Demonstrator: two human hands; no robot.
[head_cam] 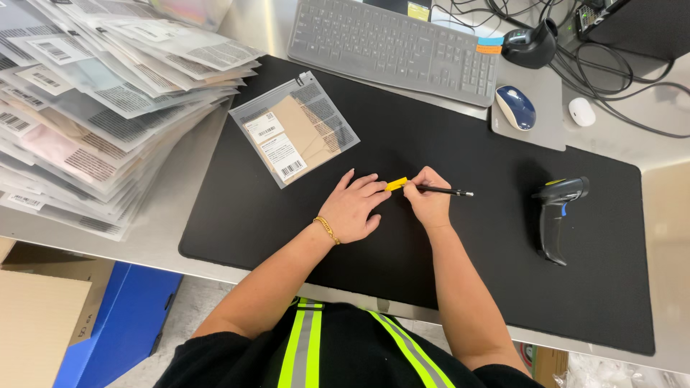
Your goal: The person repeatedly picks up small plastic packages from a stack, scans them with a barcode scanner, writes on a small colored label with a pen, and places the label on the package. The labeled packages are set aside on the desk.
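Yellow sticky note (396, 184), small and folded-looking, sits on the black desk mat (237, 215) at the centre of the table, pinned between both of the person's hands. The left hand (352, 208) lies flat on the mat, palm down, its fingertips touching the note's left end and holding it still. The right hand (429, 203) is curled in a writing grip around a black pen (445, 191); the pen's tip meets the note just beside the right hand's fingers, and its silver-capped rear end points away to the person's right. The pen's long axis runs nearly level, left to right, with the note at its left end. Both hands touch the note, so neither is clearly nearer.

Up and to the left of the hands, well apart, a clear plastic bag with a tan item and barcode labels (295, 129) lies on the mat. A large stack of similar bagged items (93, 108) spreads over the table's left side. To the right rests a black handheld barcode scanner (557, 215). Beyond are a grey keyboard (395, 43), a blue and white mouse (515, 106) and a second scanner in its stand (530, 44).
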